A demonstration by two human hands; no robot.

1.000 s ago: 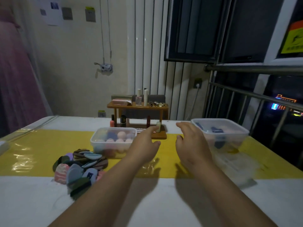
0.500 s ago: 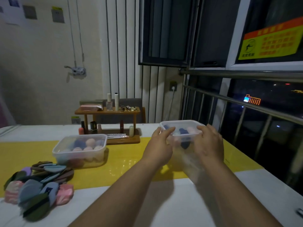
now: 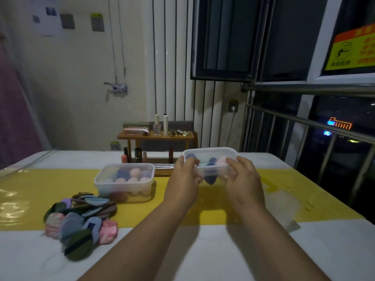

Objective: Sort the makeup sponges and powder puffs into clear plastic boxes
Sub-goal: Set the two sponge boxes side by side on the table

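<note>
Here, both grips are clenched on the right box [image 3: 211, 154], a clear plastic tub held up off the counter [image 3: 223, 250], with its shadow on the yellow runner [image 3: 40, 189] below. The left grip [image 3: 182, 179] grasps the tub's left end, thumb over the near rim. The right grip [image 3: 241, 179] grasps its right end, thumb on the rim and fingers curled against the near wall. Inside the tub lie a few puffs [image 3: 212, 161] in blue, teal and pink. A dark blue one shows through the near wall between the two grips.

The left box [image 3: 101, 184] stands on the runner, left of the hands and apart from them. It is open at the top and holds round sponges [image 3: 135, 172] in pink, blue and pale purple.

Nearer and further left, a loose pile [image 3: 81, 220] of flat puffs lies half on the runner and half on the white counter. They are green, blue, brown, purple and marbled pink, and they overlap one another.

At the far edge a small wooden rack [image 3: 156, 136] carries bottles [image 3: 166, 124] and small items, with lipsticks standing beneath it. To the right is a dark window [image 3: 334, 149] behind metal bars.
</note>
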